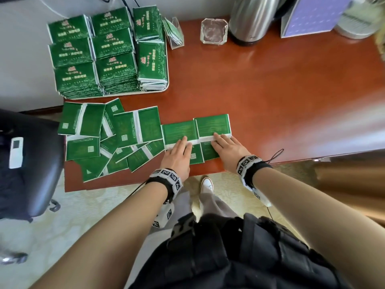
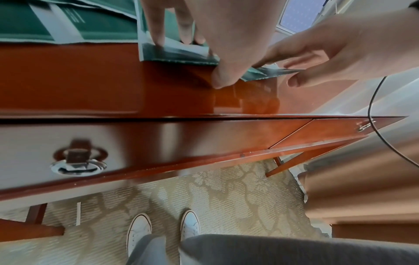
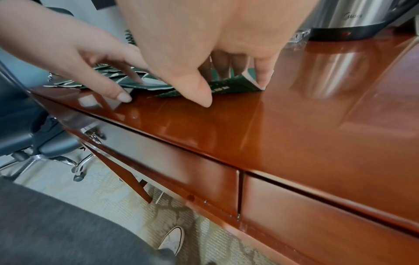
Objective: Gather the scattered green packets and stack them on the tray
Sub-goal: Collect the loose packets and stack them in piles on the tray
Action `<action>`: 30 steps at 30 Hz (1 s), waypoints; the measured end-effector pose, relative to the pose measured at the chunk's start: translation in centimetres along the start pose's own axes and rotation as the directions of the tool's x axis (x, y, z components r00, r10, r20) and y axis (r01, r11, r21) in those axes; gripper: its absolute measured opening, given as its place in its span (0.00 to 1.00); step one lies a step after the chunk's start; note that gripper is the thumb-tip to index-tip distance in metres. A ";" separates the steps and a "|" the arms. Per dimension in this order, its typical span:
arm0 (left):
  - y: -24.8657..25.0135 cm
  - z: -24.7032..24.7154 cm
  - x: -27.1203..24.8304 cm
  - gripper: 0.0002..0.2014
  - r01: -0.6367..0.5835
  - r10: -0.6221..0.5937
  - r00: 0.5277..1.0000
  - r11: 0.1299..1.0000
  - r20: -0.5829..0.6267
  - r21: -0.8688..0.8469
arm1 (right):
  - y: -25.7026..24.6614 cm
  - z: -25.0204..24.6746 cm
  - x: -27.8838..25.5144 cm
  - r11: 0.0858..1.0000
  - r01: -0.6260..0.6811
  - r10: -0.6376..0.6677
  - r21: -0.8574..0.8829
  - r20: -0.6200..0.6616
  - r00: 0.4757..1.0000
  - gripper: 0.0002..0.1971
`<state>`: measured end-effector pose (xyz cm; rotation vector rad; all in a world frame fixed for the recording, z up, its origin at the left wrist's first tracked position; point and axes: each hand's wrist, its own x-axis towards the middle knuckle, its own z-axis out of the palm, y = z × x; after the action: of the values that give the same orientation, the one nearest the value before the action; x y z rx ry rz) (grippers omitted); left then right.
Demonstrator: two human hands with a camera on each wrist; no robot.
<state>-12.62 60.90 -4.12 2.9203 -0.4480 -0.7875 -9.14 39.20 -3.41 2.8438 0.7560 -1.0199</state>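
Several stacks of green packets [image 1: 114, 67] fill the white tray [image 1: 164, 88] at the desk's back left. More green packets [image 1: 116, 138] lie scattered face down on the desk in front of it. Two further packets [image 1: 179, 130] [image 1: 212, 126] lie side by side at the centre. My left hand [image 1: 179, 151] [image 2: 211, 53] presses straight fingers onto the left one's white strip. My right hand [image 1: 227, 149] [image 3: 226, 77] presses onto the right one [image 3: 235, 86] in the same way, thumb at its near edge. Neither hand holds anything.
A steel kettle [image 1: 250, 19], a glass ashtray [image 1: 213, 31], a clear holder with small packets [image 1: 175, 33] and a purple card [image 1: 312, 15] stand along the back. A black chair [image 1: 27, 163] sits left of the desk. The desk's front edge [image 1: 208, 172] is just behind my wrists.
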 end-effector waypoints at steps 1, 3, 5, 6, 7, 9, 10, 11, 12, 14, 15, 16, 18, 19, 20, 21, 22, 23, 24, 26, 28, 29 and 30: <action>-0.2 -0.2 -0.1 0.36 -0.008 0.008 1.000 1.000 0.008 0.000 | -0.1 0.0 0.1 1.000 -0.001 0.001 0.000 -0.020 1.000 0.39; -0.7 -0.5 -0.1 0.36 -0.017 0.017 0.999 1.000 0.037 -0.005 | -0.4 -0.2 0.2 1.000 -0.004 0.004 -0.005 -0.047 0.999 0.37; -1.1 -0.6 0.0 0.37 -0.030 0.030 0.997 1.000 0.073 0.004 | -0.5 -0.2 0.3 1.000 -0.009 0.007 -0.024 -0.070 0.998 0.37; -1.3 -0.7 0.0 0.39 -0.040 0.038 0.996 0.999 0.087 0.014 | -0.6 -0.3 0.3 0.999 -0.012 0.009 -0.037 -0.080 0.997 0.37; -1.5 -0.8 0.1 0.39 -0.050 0.048 0.995 0.999 0.092 0.020 | -0.6 -0.3 0.3 0.999 -0.015 0.011 -0.049 -0.092 0.996 0.37; -1.9 -1.4 0.5 0.36 -0.064 0.064 0.996 0.998 0.060 0.004 | -0.6 -0.8 0.3 0.999 -0.017 0.011 -0.046 -0.133 0.991 0.34; -2.2 -1.9 0.9 0.32 -0.069 0.069 0.997 0.998 0.024 -0.013 | -0.5 -1.2 0.5 0.999 -0.017 0.012 -0.029 -0.156 0.988 0.32; -2.5 -2.5 1.4 0.28 -0.067 0.066 0.998 0.997 -0.017 -0.027 | -0.3 -1.8 0.8 1.000 -0.017 0.016 -0.008 -0.174 0.985 0.28; -2.9 -3.2 2.1 0.25 -0.056 0.054 0.997 0.998 -0.059 -0.031 | -0.1 -2.5 1.3 1.000 -0.023 0.024 0.009 -0.189 0.982 0.24; -3.8 -4.6 3.6 0.23 -0.015 0.014 0.994 1.000 -0.111 -0.013 | 0.4 -3.8 2.7 0.998 -0.061 0.063 0.018 -0.194 0.979 0.19; -4.2 -5.3 4.5 0.23 0.003 -0.002 0.993 1.000 -0.115 0.002 | 0.6 -4.4 3.5 0.996 -0.083 0.085 0.017 -0.190 0.978 0.20; -4.5 -5.8 5.3 0.24 0.017 -0.015 0.994 1.000 -0.104 0.018 | 0.8 -5.0 4.3 0.995 -0.101 0.102 0.015 -0.184 0.978 0.21; -4.8 -6.5 6.7 0.28 0.036 -0.034 0.998 0.998 -0.049 0.044 | 0.9 -5.9 5.8 0.992 -0.121 0.124 0.024 -0.171 0.977 0.20; -4.9 -6.6 7.3 0.30 0.045 -0.045 0.999 0.998 -0.010 0.052 | 1.0 -6.3 6.5 0.990 -0.132 0.137 0.041 -0.157 0.978 0.19; -5.0 -6.7 7.8 0.32 0.054 -0.056 0.998 0.997 0.029 0.061 | 1.0 -6.7 7.1 0.988 -0.141 0.149 0.061 -0.142 0.979 0.20; -5.1 -6.7 8.3 0.33 0.060 -0.064 0.996 0.995 0.059 0.074 | 1.0 -7.0 7.7 0.986 -0.151 0.160 0.076 -0.124 0.979 0.22; -5.1 -6.7 8.6 0.35 0.062 -0.069 0.995 0.994 0.077 0.090 | 1.0 -7.3 8.1 0.984 -0.159 0.167 0.079 -0.108 0.980 0.25; -5.1 -6.6 8.9 0.36 0.065 -0.074 0.993 0.992 0.087 0.104 | 1.0 -7.5 8.5 0.985 -0.162 0.168 0.066 -0.101 0.981 0.28; -5.2 -6.6 9.3 0.36 0.070 -0.080 0.992 0.992 0.094 0.109 | 1.1 -7.7 8.9 0.986 -0.160 0.164 0.041 -0.104 0.981 0.30; -5.2 -6.5 9.9 0.36 0.085 -0.096 0.987 0.992 0.129 0.093 | 1.1 -7.9 9.5 0.986 -0.165 0.166 0.012 -0.099 0.981 0.32; -5.4 -6.4 10.5 0.36 0.087 -0.100 0.979 0.993 0.175 0.080 | 1.1 -8.2 10.1 0.983 -0.182 0.183 0.015 -0.055 0.982 0.32; -5.5 -6.3 10.7 0.36 0.079 -0.093 0.977 0.994 0.191 0.080 | 1.2 -8.3 10.5 0.981 -0.191 0.192 0.014 -0.033 0.981 0.32; -5.7 -6.3 10.9 0.35 0.068 -0.083 0.976 0.994 0.201 0.084 | 1.2 -8.4 10.8 0.980 -0.198 0.198 0.011 -0.013 0.980 0.31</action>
<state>0.97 63.10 -4.76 2.9544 -0.3923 -1.1123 3.61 44.41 -3.52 2.8645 0.4568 -0.9787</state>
